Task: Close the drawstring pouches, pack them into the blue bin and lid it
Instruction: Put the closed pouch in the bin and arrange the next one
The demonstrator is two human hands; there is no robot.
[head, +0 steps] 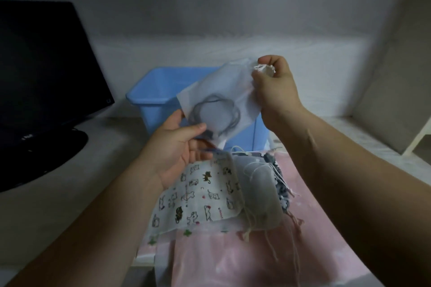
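Pinches the gathered mouth of the white see-through fabric drawstring pouch (221,95) in the right grip (272,86), its bottom corner in the left grip (177,147). Slants up-right in mid-air, just in front of the open blue plastic bin (151,98) by the desk (70,182) far edge.

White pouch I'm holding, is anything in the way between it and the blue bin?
Nothing visible is. The white pouch, held by the left hand and the right hand, hangs in front of the blue bin, whose top is open with no lid on. The other pouches lie nearer you.
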